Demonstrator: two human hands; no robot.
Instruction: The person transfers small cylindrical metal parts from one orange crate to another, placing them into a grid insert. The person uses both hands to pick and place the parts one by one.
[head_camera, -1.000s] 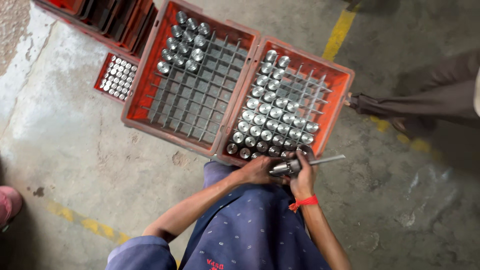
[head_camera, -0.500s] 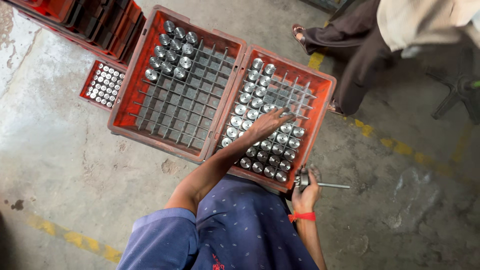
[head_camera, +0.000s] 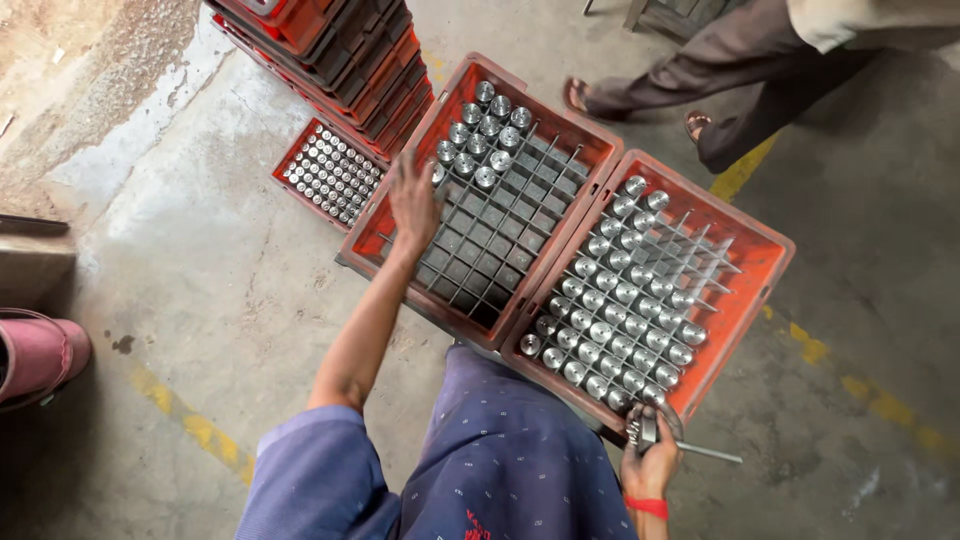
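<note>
the left arm is stretched way out toward 11 o'clock, elbow nearly straight, forearm bare below a short blue sleeve. the left hand (head_camera: 413, 203) is at the far end of that reach, back of the hand up, fingers loosely spread and pointing to 12 o'clock. the right arm is tucked in close at 5 o'clock, only the wrist showing, with a red band on it. the right hand (head_camera: 650, 462) is curled into a closed fist, knuckles facing up.
</note>
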